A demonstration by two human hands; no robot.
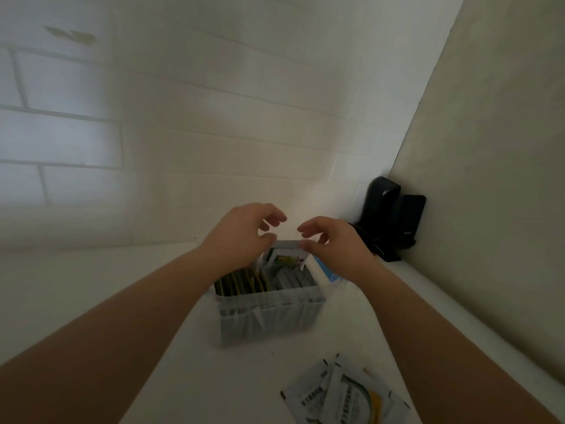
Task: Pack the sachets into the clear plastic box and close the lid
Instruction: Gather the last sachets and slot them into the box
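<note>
The clear plastic box (pixel 269 313) stands on the white surface in the middle of the view, lid off its top. It holds several sachets on edge: dark yellow-green ones on the left, white ones on the right. A white sachet (pixel 286 255) with a green print stands upright at the box's far end. My left hand (pixel 241 231) and my right hand (pixel 333 243) hover over it. Both thumbs touch its top edge, and the fingers are loosely curled and lifted clear above it. Two loose white sachets (pixel 345 393) lie flat at the near right.
A blue-edged piece (pixel 328 272), maybe the lid, lies against the box's right side behind my right wrist. Black devices (pixel 394 215) stand in the far right corner where the tiled wall meets a side wall. The side wall runs close along the right.
</note>
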